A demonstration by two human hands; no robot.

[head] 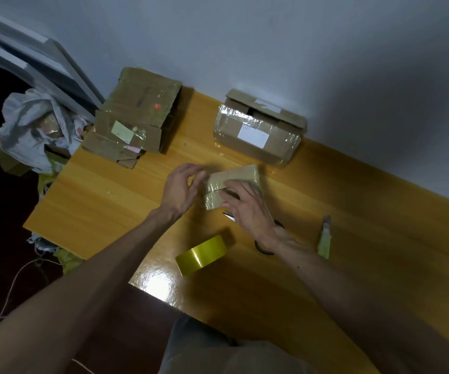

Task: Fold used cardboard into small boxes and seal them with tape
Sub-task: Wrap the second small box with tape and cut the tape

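Centrally, the small box (234, 176) is sitting on the table (104, 201), well in from every edge — the right hand (247, 209) is gripping its near end, while the left hand (181, 188) is curling beside its left end, contact too blurred to tell. Bare tabletop is lying open leftward; the tape roll (201, 255), scissors (265, 251) and cutter (325, 238) are crowding the near side. The white label (253, 134) on the bigger box (277, 149) is showing no readable writing.

Head-worn view, steeply down onto table (96, 201)
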